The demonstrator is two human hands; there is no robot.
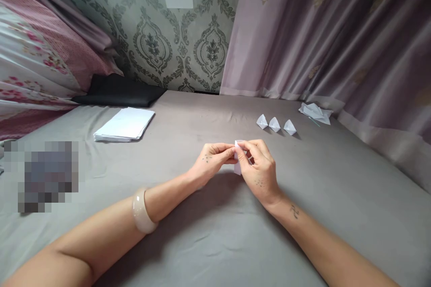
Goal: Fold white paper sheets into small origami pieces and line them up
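Note:
Both my hands meet over the grey bed sheet (208, 242) and pinch a small folded piece of white paper (237, 168) between them. My left hand (212, 161) grips its left side with thumb and fingers closed. My right hand (257, 166) holds its right side, fingers curled round it. Most of the paper is hidden behind my fingers. A pale bangle (143, 211) sits on my left wrist.
Three small folded white paper shapes (275, 124) stand in a row behind my hands. A stack of white sheets (125, 124) lies at the back left, by a black cushion (117, 91). Crumpled paper scraps (315, 113) lie by the curtain (336, 36). Floral bedding (33, 63) is at the left.

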